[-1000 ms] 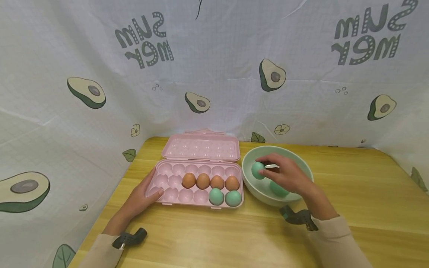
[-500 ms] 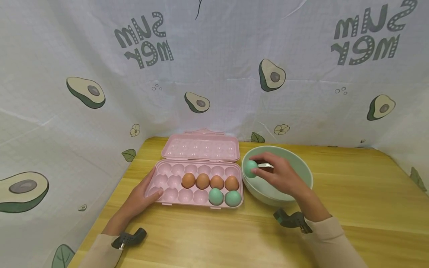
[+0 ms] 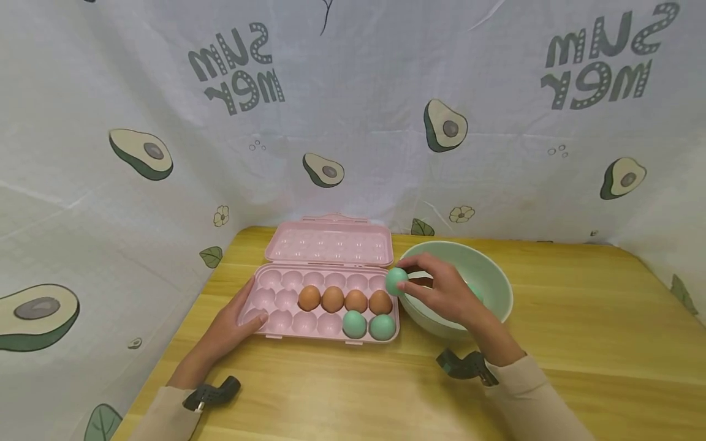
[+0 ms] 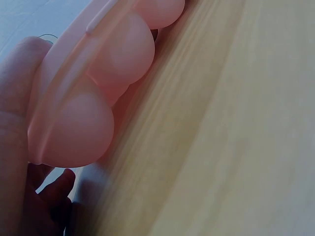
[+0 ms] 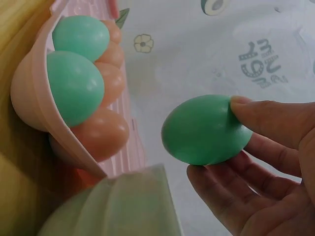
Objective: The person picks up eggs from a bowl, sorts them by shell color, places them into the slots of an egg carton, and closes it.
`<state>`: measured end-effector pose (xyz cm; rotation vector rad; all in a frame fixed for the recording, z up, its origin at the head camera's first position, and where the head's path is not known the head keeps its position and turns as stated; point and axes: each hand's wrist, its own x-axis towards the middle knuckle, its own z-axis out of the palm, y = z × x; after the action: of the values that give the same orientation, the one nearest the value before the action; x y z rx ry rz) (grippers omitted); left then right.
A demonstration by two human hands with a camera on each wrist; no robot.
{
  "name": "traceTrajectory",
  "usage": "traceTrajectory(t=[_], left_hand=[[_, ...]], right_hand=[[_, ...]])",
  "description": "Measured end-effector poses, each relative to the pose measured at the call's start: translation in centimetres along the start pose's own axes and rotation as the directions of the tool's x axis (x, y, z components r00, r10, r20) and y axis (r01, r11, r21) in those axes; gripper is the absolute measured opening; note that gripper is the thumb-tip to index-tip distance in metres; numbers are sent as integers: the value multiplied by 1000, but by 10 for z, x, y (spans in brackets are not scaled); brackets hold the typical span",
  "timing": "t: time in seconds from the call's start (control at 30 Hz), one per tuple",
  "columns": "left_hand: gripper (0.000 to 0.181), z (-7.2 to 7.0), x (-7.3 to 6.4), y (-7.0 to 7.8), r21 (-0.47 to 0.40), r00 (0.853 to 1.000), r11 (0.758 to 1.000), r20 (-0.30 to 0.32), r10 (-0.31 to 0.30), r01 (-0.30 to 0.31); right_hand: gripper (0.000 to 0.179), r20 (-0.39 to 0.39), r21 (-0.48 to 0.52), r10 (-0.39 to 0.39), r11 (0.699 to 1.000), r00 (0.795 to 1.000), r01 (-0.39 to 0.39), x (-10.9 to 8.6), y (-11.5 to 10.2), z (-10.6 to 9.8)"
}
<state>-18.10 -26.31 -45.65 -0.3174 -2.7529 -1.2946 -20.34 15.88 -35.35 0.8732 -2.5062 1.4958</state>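
In the head view, my right hand (image 3: pixel 441 291) pinches a green egg (image 3: pixel 396 282) between thumb and fingertips, above the gap where the bowl's left rim meets the carton. The right wrist view shows this egg (image 5: pixel 206 130) lying sideways in the grip. My left hand (image 3: pixel 228 324) holds the left end of the pink egg carton (image 3: pixel 317 337), thumb over the rim. Its rounded cups (image 4: pixel 76 125) show from the side in the left wrist view. Several brown eggs (image 3: pixel 333 299) sit in the middle row. Two green eggs (image 3: pixel 354 324) occupy the front row's right end.
A pale green bowl (image 3: pixel 499 288) stands right of the carton, with part of something green (image 3: pixel 475 293) inside, mostly hidden by the right hand. The carton's lid (image 3: pixel 331 242) lies open toward the back. Behind the wooden table (image 3: pixel 353 392) hangs a printed white sheet (image 3: pixel 375 141).
The right hand has carried the green egg leftward from above the bowl to the carton's right edge. The left hand stays in place on the carton.
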Motion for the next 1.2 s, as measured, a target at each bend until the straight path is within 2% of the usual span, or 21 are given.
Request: traceTrajectory(t=[0.43,0.7,1.0,1.2], left_hand=[[87,0,-2,1,-7,1000,1000,-3,2,-2],[87,0,-1,0,-2,1000,1000,0,0,0],[87,0,1,0,-10,1000,1000,4,-2,2],[88,-1,1,1,-4,1000,1000,-1,5,-5]], right_hand=[[29,11,69,-11,998,1000,10,3,0,24],[27,7,97,20,995,1000,-20,3,-2,36],[26,19,118,16,993,1000,-18,6,-31,42],[26,21,137,31,990,999,-34,9,-38,45]])
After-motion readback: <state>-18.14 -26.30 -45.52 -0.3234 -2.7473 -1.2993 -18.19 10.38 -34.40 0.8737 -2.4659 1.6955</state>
